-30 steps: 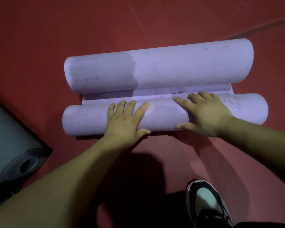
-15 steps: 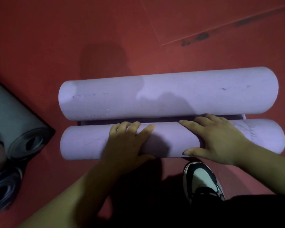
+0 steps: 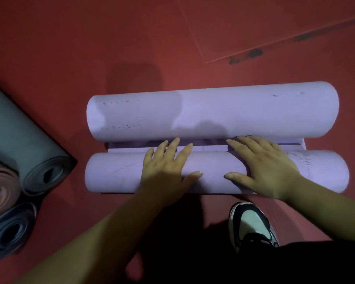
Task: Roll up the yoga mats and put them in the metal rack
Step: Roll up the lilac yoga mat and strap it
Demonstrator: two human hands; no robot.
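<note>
A lilac yoga mat lies on the red floor, curled into two rolls joined by a narrow flat strip. The far roll (image 3: pixel 213 111) is thicker; the near roll (image 3: pixel 115 173) is thinner. My left hand (image 3: pixel 166 167) lies flat on top of the near roll near its middle, fingers spread and straight, fingertips reaching the strip. My right hand (image 3: pixel 262 167) presses flat on the same roll just to the right, fingertips at the gap between the rolls. No metal rack is in view.
Three rolled mats are stacked at the left edge: a grey-green one (image 3: pixel 29 144), a pink one (image 3: pixel 0 189) and a blue one (image 3: pixel 10 230). My shoe (image 3: pixel 250 224) stands just behind the near roll. Red floor stretches beyond the far roll.
The two lilac rolls have come closer together and the flat strip between them has shrunk. Both hands have stayed flat on the near roll. The view has tilted, showing more stacked mats at left.
</note>
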